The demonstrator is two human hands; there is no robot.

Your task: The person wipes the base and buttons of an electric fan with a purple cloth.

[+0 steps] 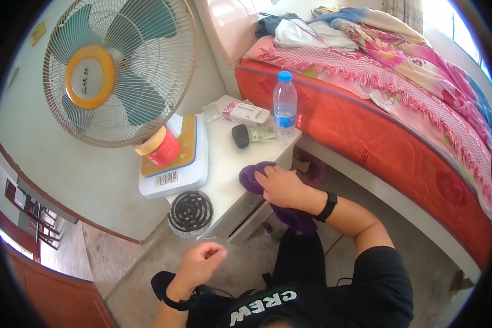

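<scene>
My right hand (283, 187) presses a purple cloth (251, 177) onto the right front edge of a white bedside cabinet (224, 158). The cloth is bunched under its fingers, and part of it hangs down past the edge above my leg. In front of the cabinet, my left hand (200, 265) is held in the air with its fingers curled in, and nothing shows in it. Closest to that hand is a black mosquito coil (190, 212) on a round dish at the cabinet's front left corner. A cabinet drawer (249, 221) stands partly pulled out below the cloth.
A large fan (120, 65) looms at the left, over a white kitchen scale (172, 183) and a red jar (163, 150). Farther back are a water bottle (285, 106), a black key fob (240, 136), banknotes (263, 134) and small boxes (250, 113). A bed (366, 126) borders the right.
</scene>
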